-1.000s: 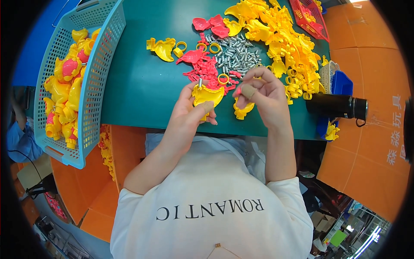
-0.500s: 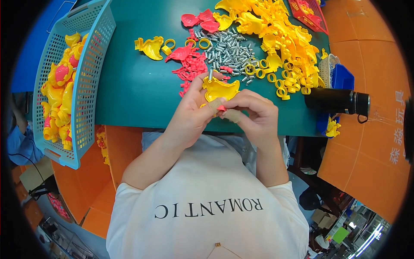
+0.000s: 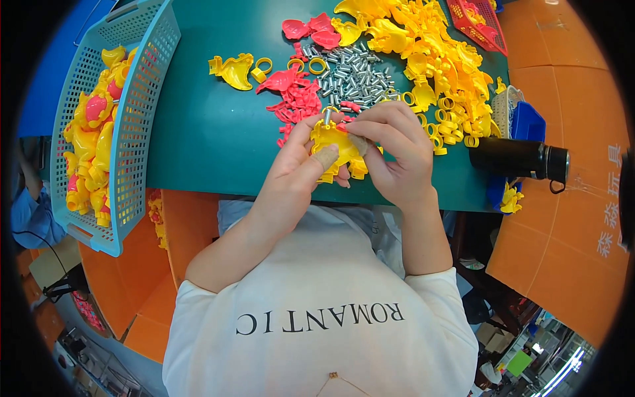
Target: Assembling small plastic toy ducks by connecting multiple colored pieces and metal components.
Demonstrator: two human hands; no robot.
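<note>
My left hand (image 3: pixel 295 165) is closed round a yellow plastic toy shell half (image 3: pixel 345 149), its hollow side facing up. A small metal cylinder (image 3: pixel 327 116) stands out at the shell's far end. Over that same end is my right hand (image 3: pixel 395 149), pinching a small red plastic piece (image 3: pixel 343 126) between thumb and fingertips. Tape wraps a finger or thumb on each hand. Just beyond my hands lie a heap of metal cylinders (image 3: pixel 357 76) and a pile of small red parts (image 3: pixel 297 102).
A blue basket (image 3: pixel 147 86) of yellow-and-red toys stands at the left. Yellow shells (image 3: pixel 456 73) and rings (image 3: pixel 450 126) are heaped at the right, near a black bottle (image 3: pixel 509 157) and a red basket (image 3: pixel 489 36). The table (image 3: pixel 192 145) is green.
My right hand has moved away from me and carried the red piece to the shell's far end. The yellow shell has turned in my left hand, showing more of its hollow.
</note>
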